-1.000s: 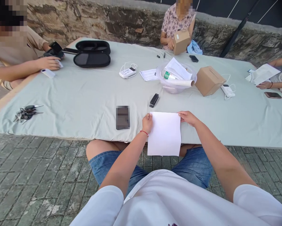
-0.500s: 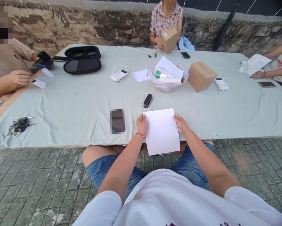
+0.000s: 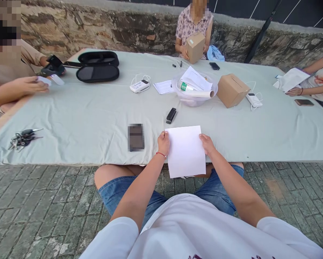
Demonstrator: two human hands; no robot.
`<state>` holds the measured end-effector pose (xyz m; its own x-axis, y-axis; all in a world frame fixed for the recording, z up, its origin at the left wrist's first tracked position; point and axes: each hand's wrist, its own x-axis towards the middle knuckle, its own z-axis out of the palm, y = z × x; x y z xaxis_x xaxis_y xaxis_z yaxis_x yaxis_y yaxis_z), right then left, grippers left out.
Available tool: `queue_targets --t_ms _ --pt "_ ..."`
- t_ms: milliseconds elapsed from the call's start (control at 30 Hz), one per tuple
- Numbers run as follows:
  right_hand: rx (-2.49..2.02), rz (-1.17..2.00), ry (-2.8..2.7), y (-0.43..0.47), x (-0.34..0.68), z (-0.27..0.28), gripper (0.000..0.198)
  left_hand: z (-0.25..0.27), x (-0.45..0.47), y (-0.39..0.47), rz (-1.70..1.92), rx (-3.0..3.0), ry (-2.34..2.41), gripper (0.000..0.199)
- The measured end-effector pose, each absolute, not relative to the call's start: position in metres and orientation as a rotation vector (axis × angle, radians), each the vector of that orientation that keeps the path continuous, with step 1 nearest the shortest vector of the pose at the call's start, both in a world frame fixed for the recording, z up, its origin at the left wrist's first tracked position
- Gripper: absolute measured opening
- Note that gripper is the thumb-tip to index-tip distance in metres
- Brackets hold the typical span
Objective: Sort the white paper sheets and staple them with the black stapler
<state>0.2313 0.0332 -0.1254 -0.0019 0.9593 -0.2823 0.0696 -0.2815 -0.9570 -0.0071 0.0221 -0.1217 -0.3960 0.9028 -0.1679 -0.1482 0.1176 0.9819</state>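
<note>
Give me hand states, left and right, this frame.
Left hand: closed on the left edge of the white sheet of paper.
Right hand: closed on the right edge of the same sheet.

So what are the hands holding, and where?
A white paper: left hand and right hand grip its side edges near the top.

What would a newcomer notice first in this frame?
The blank white sheet, held at both side edges by the left hand and right hand over the table's near edge. Next, the clear bowl stuffed with papers mid-table, beside a cardboard box.
</note>
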Motion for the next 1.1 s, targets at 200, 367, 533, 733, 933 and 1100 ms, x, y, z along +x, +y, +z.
queue_targets --t_ms 200,367,533,733,933,1100 --pt "-1.458 1.437 -1.087 0.033 0.232 -0.123 0.045 -0.126 -0.007 0.023 1.452 0.799 1.477 0.026" --pt "-1.412 1.489 -1.059 0.030 0.232 -0.121 0.044 -0.125 -0.007 0.023 1.430 0.804 1.492 0.027" --pt "-1.351 1.548 -1.052 0.029 0.231 -0.115 0.043 -0.125 -0.008 0.023 1.449 0.821 1.478 0.029" --pt "-1.382 1.498 -1.013 0.037 0.230 -0.114 0.043 -0.129 -0.009 0.024 1.463 0.823 1.459 0.027" --pt "-1.424 1.450 -1.005 0.040 0.229 -0.120 0.044 -0.134 -0.009 0.026 1.462 0.820 1.485 0.026" --pt "-1.438 1.417 -1.001 0.039 0.227 -0.121 0.044 -0.134 -0.009 0.026 1.463 0.813 1.500 0.028"
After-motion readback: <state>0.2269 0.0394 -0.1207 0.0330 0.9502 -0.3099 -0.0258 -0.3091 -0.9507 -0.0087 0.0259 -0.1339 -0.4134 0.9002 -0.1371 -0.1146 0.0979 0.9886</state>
